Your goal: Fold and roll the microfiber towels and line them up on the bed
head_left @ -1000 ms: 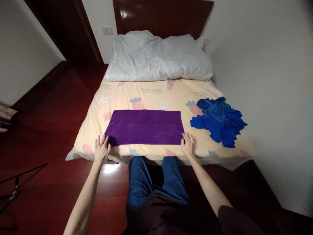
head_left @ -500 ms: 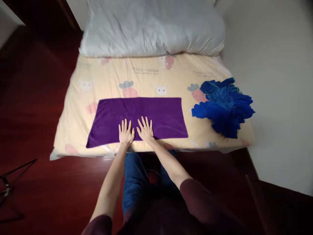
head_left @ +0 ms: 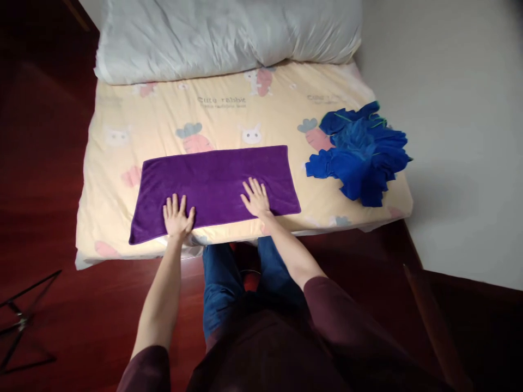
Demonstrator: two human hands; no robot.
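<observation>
Along the bed's [head_left: 98, 185] left edge a strip of patterned sheet gives room beside the purple cloth [head_left: 212, 174], which lies flat and long near the bed's near edge, its near left corner almost at the brink. On the left part of that cloth the left hand [head_left: 178, 218] lies palm down, fingers spread wide, its heel over the cloth's near edge. Further right, the right hand [head_left: 256, 200] rests on it likewise, wide and flat, short of the near right corner; a gap of purple parts the two. Beyond that corner, past a narrow band of sheet, a heap of blue cloths [head_left: 359, 155] lies towards the bed's right edge, near the wall [head_left: 457, 163]. Half a second ago the hands lay side by side around the middle of the cloth's near edge; now the left has slid leftward and the right rightward, while cloth and heap keep their places on the bed. At far left a black stand [head_left: 20, 324] is cut off; the palms hide the fabric beneath, the pale bedding [head_left: 229, 38] runs out of view at the top, and the heap's separate pieces are hard to tell apart.
</observation>
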